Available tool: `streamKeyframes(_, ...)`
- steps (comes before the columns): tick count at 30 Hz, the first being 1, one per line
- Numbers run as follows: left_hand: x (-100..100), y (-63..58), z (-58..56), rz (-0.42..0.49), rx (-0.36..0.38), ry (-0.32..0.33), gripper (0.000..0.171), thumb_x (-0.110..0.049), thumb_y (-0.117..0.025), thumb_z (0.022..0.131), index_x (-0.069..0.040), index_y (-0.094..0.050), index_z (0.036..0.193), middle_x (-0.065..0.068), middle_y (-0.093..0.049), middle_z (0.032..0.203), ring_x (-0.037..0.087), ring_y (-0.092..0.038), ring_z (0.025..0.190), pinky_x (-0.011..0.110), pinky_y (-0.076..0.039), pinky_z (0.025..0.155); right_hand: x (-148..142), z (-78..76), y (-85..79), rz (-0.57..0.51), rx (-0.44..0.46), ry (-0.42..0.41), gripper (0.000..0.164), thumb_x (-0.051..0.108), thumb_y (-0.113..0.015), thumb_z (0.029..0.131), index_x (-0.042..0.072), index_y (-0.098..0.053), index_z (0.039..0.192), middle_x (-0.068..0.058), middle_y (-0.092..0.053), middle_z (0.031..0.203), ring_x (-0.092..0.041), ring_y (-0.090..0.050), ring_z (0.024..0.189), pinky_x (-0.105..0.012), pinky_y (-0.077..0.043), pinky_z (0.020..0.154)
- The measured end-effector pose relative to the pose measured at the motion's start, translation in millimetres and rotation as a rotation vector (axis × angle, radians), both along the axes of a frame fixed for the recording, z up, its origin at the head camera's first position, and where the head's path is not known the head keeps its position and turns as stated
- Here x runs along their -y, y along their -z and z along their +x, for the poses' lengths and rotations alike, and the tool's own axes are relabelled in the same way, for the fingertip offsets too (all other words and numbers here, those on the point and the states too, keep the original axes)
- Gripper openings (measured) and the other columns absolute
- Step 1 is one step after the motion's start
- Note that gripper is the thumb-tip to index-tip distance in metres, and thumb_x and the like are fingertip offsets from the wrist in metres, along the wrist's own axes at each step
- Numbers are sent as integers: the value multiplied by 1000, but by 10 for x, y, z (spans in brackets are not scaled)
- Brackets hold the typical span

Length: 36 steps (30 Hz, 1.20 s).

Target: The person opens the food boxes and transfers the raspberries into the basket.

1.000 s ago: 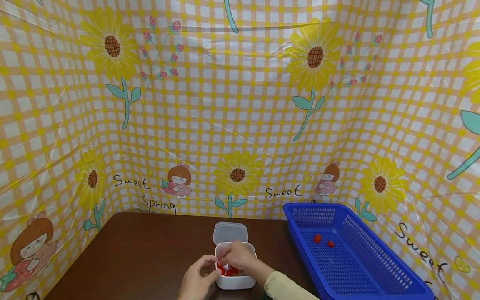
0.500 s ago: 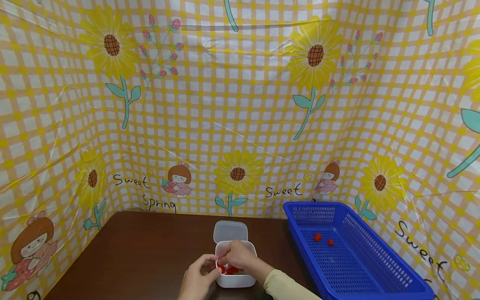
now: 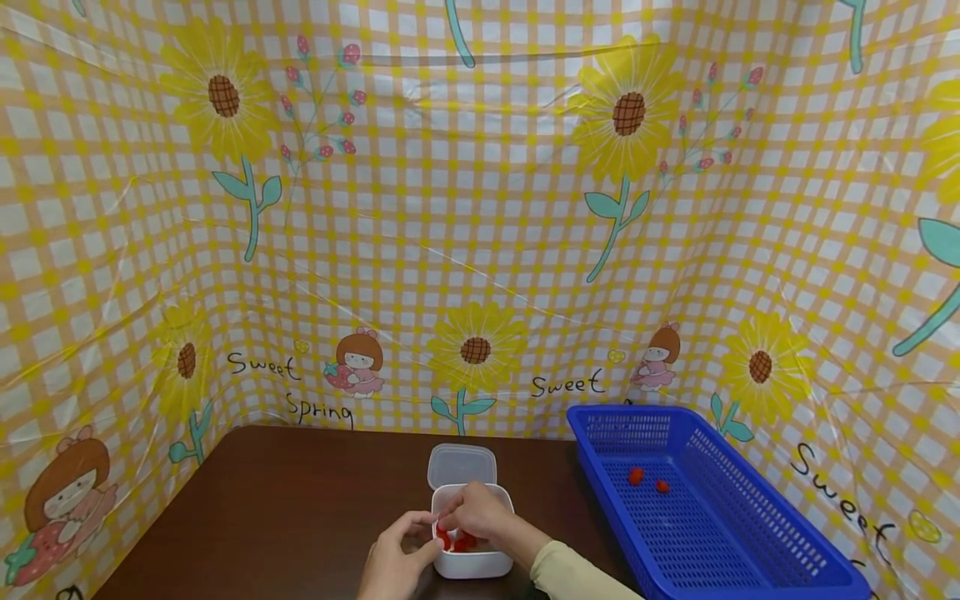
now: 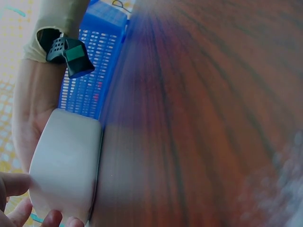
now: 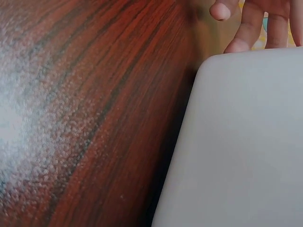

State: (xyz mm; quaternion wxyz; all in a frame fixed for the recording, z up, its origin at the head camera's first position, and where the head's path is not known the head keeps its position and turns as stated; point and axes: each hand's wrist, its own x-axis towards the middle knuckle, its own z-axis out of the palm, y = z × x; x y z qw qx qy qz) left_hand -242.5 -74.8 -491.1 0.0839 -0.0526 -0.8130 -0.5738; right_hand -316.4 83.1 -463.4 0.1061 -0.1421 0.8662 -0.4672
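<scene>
A white plastic container (image 3: 472,567) sits uncovered on the dark table, with several small red pieces (image 3: 465,542) inside; their kind is too small to tell. At its left side my left hand (image 3: 397,554) holds the wall and rim between bent thumb and fingers. The left wrist view also has these fingers (image 4: 21,210) against the white wall. My right hand (image 3: 483,515) reaches in over the container from the right, fingertips bent down beside the red pieces near the left wall. Whether they pinch one is hidden.
A translucent lid (image 3: 461,467) lies right behind the container. To the right stands a long blue basket (image 3: 615,517) with two red pieces (image 3: 636,477) on its floor. Checked cloth (image 3: 480,250) rises behind and beside the brown table (image 3: 300,500).
Both hands stay at the container with only very slight finger movement. The lid, basket and its two red pieces have not moved.
</scene>
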Motion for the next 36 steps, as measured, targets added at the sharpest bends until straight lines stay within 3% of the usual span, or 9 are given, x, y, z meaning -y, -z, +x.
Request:
streamKeyframes(12, -9, 21, 14, -4, 1, -9, 33, -20, -78, 83, -13, -69, 114, 1, -71, 93, 10, -64, 80, 27, -45, 68, -18, 6, -40, -12, -17, -11, 4, 0, -75, 81, -3, -77, 81, 4, -51, 55, -4, -40, 45, -15, -35, 43)
streamKeyframes(17, -12, 22, 7, 11, 11, -4, 32, -20, -78, 84, -13, -70, 114, 1, -71, 93, 13, -64, 82, 28, -46, 69, -24, -2, -81, -21, -33, -15, 6, 2, -75, 82, -4, -77, 81, -2, -65, 63, -7, -52, 53, -18, -42, 48)
streamKeyframes(25, -15, 8, 10, 15, 10, 0, 32, -18, -78, 84, -10, -69, 113, 3, -71, 92, 14, -64, 80, 27, -46, 67, -65, -3, -183, -12, 23, 9, 7, 3, -74, 85, -2, -77, 88, -7, -68, 72, -14, -59, 60, -25, -51, 53)
streamKeyframes(30, -11, 14, 2, 16, 13, 2, 32, -17, -78, 84, -9, -68, 113, 4, -71, 93, 16, -64, 82, 29, -47, 68, -98, 8, -258, -2, 26, 10, 8, 5, -73, 86, -1, -78, 90, -10, -70, 75, -14, -55, 58, -22, -43, 49)
streamKeyframes(36, -9, -1, -14, 38, 41, 11, 33, -18, -78, 85, -8, -68, 115, 5, -71, 96, 17, -64, 81, 34, -48, 69, -147, -7, -336, 19, 26, 12, 8, 8, -73, 87, 2, -79, 89, -3, -60, 60, -9, -34, 44, -19, -28, 41)
